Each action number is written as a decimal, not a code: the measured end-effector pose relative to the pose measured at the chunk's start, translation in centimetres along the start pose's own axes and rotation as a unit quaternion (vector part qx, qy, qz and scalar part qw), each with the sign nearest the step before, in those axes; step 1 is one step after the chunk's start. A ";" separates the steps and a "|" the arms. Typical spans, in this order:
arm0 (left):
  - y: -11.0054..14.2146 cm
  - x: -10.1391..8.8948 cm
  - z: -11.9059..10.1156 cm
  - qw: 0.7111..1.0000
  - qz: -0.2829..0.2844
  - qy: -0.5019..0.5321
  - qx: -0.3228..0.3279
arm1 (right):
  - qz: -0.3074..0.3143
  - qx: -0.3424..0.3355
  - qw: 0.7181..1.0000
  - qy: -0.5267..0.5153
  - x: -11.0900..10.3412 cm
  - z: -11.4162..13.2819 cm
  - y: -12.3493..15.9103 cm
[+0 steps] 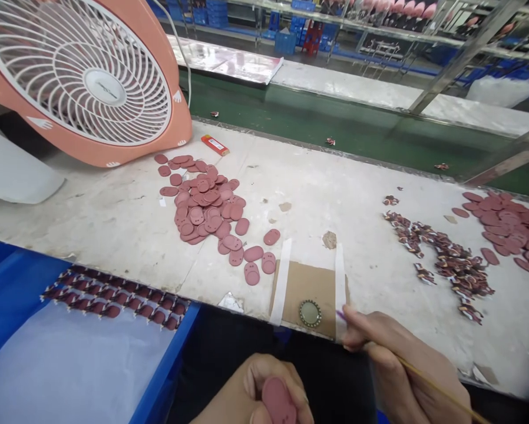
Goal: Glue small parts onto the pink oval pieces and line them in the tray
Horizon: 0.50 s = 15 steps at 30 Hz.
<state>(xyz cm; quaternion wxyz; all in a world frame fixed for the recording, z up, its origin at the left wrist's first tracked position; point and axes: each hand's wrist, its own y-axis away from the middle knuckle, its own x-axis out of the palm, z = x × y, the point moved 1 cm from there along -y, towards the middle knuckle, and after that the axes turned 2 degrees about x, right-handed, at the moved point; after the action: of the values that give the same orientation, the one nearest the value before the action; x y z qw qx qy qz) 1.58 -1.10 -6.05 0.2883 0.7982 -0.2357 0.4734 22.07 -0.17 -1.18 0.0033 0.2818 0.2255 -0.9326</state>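
Note:
My left hand (264, 391) is closed around a dark pink oval piece (279, 400) with small holes near its lower end, low in the view. A thin yellowish stick (436, 390) is gripped in my right hand (397, 359); a purple end pokes out past the fingertips, and whether it is a brush I cannot tell. Those fingertips are at the right edge of a cardboard piece (311, 282) fixed with white tape strips. On the cardboard lies a bottle cap (310, 313), hollow side up, its contents unclear.
Loose oval pieces (207, 203) are heaped left of the cardboard. More ovals (512, 224) and small brown-and-white figures (454, 259) lie at right. A pink fan (92, 76) stands at left, above a blue bin (158, 377) holding rows of assembled pieces (114, 297). A green belt (291, 123) runs behind.

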 end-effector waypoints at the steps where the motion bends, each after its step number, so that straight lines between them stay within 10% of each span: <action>1: 0.1 -0.1 -0.1 1.000 -0.009 -0.003 0.014 | 0.005 -0.002 1.000 0.002 0.0 -0.2 0.0; 11: -0.1 0.6 -1.9 0.975 -0.217 -0.043 0.007 | 0.012 0.002 0.999 0.042 1.8 -0.3 -0.3; 15: -0.2 1.3 -2.1 0.969 -0.241 -0.043 0.017 | -0.036 0.050 0.992 -0.109 1.9 1.6 0.1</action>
<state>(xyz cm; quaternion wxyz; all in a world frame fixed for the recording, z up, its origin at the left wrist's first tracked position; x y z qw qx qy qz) 1.05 0.35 -4.12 0.3700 0.8560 -0.0410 0.3588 19.61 -0.75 -1.06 -0.0194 0.1704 0.1869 -0.9673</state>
